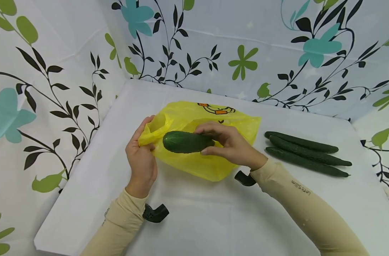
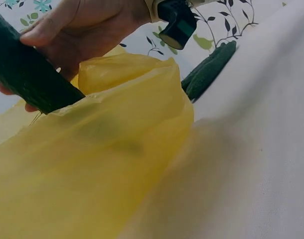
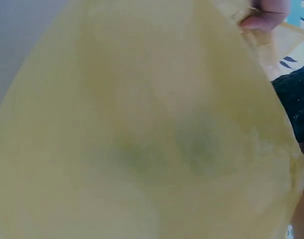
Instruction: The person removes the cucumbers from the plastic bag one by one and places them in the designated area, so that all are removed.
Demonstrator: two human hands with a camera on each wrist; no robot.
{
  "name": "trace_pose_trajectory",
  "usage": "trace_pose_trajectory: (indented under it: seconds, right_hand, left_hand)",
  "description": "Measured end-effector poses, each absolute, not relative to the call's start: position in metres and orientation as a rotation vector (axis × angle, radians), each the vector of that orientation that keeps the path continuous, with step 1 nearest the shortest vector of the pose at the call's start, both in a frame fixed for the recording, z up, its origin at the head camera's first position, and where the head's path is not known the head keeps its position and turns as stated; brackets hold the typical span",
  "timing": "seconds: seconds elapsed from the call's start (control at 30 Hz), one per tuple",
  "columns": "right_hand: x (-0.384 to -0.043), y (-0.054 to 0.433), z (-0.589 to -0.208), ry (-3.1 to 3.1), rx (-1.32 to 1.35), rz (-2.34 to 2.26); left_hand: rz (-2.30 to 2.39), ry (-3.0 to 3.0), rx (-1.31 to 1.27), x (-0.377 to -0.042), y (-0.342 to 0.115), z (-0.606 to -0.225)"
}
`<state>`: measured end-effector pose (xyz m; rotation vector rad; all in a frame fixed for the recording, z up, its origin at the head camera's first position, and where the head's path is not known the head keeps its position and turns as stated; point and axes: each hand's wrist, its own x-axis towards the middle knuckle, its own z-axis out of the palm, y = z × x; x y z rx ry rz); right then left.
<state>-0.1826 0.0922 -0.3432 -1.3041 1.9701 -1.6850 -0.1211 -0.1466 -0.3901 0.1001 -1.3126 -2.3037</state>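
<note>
A thick dark green cucumber point(image 1: 183, 142) is gripped near one end by my right hand point(image 1: 231, 144), thumb on one side and fingers on the other. Its free end points left, over the mouth of a yellow plastic bag point(image 1: 213, 170). My left hand point(image 1: 141, 161) holds the bag's bunched rim. Seen from the left wrist, the cucumber point(image 2: 30, 69) slants down, its lower end partly behind the bag's edge point(image 2: 112, 154). Faint green patches show through the film point(image 3: 117, 89) in the right wrist view; what makes them is unclear.
Three long, thin cucumbers point(image 1: 306, 154) lie side by side on the right of the white table point(image 1: 194, 220). A patterned cloth point(image 1: 201, 42) hangs behind it. Black wrist-worn devices point(image 1: 156, 213) protrude by both forearms.
</note>
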Motion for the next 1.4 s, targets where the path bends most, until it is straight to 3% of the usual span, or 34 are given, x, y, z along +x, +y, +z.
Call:
trace_pose_trajectory:
  seconds: [0.73, 1.4]
  right_hand:
    - [-0.164, 0.123, -0.308, 1.262, -0.818, -2.276]
    - [-0.152, 0.184, -0.286, 1.153, -0.783, -2.426]
  left_hand:
    - [-2.289, -1.308, 0.112, -0.120, -0.148, -0.391]
    - [-2.295, -1.315, 0.114, -0.119, -0.148, -0.390]
